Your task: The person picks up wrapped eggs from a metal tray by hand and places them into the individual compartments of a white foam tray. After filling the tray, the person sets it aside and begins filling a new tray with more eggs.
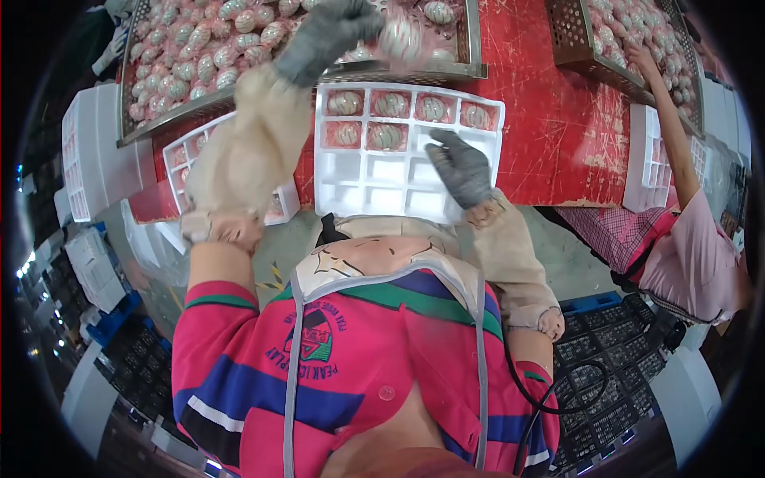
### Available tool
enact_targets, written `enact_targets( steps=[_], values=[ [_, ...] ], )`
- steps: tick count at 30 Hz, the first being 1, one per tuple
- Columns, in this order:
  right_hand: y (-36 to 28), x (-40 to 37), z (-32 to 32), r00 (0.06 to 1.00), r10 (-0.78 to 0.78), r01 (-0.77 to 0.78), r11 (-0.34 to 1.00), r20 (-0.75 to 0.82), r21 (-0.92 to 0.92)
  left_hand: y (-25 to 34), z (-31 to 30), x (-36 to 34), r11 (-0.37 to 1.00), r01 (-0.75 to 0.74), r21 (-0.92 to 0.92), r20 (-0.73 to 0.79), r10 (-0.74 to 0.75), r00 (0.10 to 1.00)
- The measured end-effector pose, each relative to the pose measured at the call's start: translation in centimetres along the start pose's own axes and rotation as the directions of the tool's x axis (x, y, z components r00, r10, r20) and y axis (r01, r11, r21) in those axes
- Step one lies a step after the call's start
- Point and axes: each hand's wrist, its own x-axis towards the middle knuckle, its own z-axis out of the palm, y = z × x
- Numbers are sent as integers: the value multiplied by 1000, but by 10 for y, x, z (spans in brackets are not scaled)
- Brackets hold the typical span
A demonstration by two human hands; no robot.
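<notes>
My left hand, in a grey glove, is raised over the edge of a metal bin. Its fingers close at the side of a wrapped ball, which is blurred and lifted above the others. Below is a white compartment tray. Wrapped balls fill its far row, and two more sit in the left of the middle row. My right hand, also gloved, rests over the tray's right side, fingers apart and holding nothing.
Under the bins lies a scratched red table. A second tray is partly hidden by my left sleeve. At the right, a co-worker's hand reaches into another metal bin. White boxes are stacked at the left.
</notes>
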Motion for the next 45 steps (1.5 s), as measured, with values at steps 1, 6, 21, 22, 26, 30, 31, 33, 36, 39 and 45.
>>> enact_targets(
  steps=[1, 6, 21, 22, 26, 30, 31, 33, 36, 39, 45],
  values=[
    [-3, -7, -12, 998, 56, -55, 998, -29, 40, -4, 9, -15, 993, 54, -108, 80, -46, 996],
    [-3, -28, -40, 975, 160, -137, 979, -155, 151, -63, 108, -64, 945, 209, -251, 253, -144, 957],
    [10, 24, -20, 929, 30, 171, 849, 368, -501, -85, 140, -93, 809, -105, 579, 169, 7, 986],
    [10, 26, -17, 935, 25, 170, 844, 355, -509, -91, 143, -92, 764, -128, 632, 172, 22, 985],
    [7, 31, -17, 922, -2, 221, 824, 386, -522, -73, 146, -79, 678, -107, 728, 219, -81, 972],
    [-31, 49, -30, 850, 129, 185, 834, 511, -519, -65, 146, -65, 520, -218, 826, 369, -207, 906],
    [-32, 51, -32, 812, 167, 191, 830, 560, -524, -53, 143, -65, 474, -318, 821, 430, -147, 891],
    [26, 54, -4, 829, 64, 234, 863, 556, -447, -33, 138, -53, 495, -275, 824, 431, -233, 872],
    [22, 52, -7, 812, 9, 360, 779, 584, -513, -20, 100, -22, 618, -534, 577, 212, 518, 829],
    [9, 53, -13, 814, -6, 370, 775, 580, -512, -16, 72, 47, 620, -387, 683, 72, 469, 880],
    [39, 46, -3, 833, -97, 430, 734, 545, -526, -38, 114, 128, 394, -263, 881, 376, -244, 894]
  ],
)
